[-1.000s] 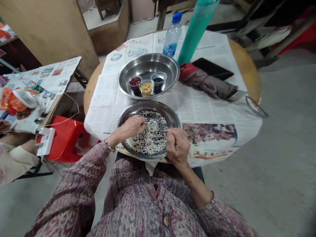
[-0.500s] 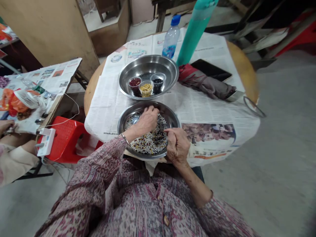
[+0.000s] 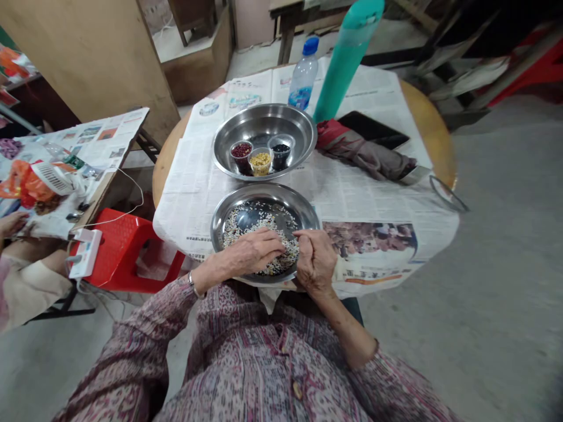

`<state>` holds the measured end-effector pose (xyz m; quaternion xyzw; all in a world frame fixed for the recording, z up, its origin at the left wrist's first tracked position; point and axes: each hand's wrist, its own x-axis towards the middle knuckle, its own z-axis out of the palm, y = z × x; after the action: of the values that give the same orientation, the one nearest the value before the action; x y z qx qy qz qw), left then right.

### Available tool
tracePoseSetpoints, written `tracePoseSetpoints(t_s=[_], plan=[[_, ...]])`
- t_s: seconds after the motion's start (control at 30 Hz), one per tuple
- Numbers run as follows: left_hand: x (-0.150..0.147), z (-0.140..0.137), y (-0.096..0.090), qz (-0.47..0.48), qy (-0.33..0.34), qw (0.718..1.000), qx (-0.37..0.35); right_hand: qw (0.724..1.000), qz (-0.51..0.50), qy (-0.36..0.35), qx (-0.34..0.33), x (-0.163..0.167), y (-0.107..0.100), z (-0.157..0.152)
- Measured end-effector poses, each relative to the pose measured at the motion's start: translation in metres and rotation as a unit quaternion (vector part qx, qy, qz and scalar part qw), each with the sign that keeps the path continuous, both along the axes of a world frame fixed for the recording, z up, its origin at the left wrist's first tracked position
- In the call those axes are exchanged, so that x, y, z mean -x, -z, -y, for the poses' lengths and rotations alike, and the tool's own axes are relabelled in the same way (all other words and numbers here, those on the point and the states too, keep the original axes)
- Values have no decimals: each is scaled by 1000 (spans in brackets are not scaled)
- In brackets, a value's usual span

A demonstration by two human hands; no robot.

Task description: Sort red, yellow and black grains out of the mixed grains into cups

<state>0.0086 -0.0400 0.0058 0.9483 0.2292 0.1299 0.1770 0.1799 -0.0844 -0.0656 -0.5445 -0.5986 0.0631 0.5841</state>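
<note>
A steel bowl (image 3: 220, 205) in front of me holds a scattering of white grains (image 3: 267, 221) mixed with darker and yellow bits. Over its near side lies my left hand (image 3: 253, 251), back upward, fingers stretched to the right and down among the grains. Its fingertips are partly hidden. My right hand (image 3: 315, 261) is curled into a fist at the bowl's right rim, thumb on top and forefinger bent toward the grains; what it holds, if anything, is hidden. Behind, a second steel bowl (image 3: 225, 130) contains clear cups of dark red beans (image 3: 241, 150), yellow grains (image 3: 260, 159) and black beans (image 3: 281, 150).
Newspaper (image 3: 185, 193) covers the round table. Behind the bowls stand a blue-capped bottle (image 3: 303, 76) and a green bottle (image 3: 347, 61). A folded umbrella (image 3: 365, 151) and a dark tablet (image 3: 373, 130) lie at right. A red stool (image 3: 118, 252) and another person's hand (image 3: 12, 224) are at left.
My left hand has moved from the far side of the bowl toward me. The grains are spread differently, baring metal at the far side. My right hand has barely moved.
</note>
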Motion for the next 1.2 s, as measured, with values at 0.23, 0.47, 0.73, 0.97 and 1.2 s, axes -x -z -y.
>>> tracePoseSetpoints(t_s=[0.23, 0.47, 0.73, 0.97, 1.2], plan=[[41, 38, 3, 16, -122, 992, -17, 999, 43, -4, 25, -2, 6, 2], [37, 46, 32, 8, -169, 982, -87, 984, 167, -41, 47, -7, -1, 4], [37, 49, 38, 17, -194, 975, -104, 929, 292, -172, 147, 3, -27, 13], [36, 53, 60, 45, -208, 966, -148, 894, 293, -291, 172, 28, -25, 1], [36, 55, 71, 54, -226, 955, -185, 900, 359, -221, 110, 28, -20, -34]])
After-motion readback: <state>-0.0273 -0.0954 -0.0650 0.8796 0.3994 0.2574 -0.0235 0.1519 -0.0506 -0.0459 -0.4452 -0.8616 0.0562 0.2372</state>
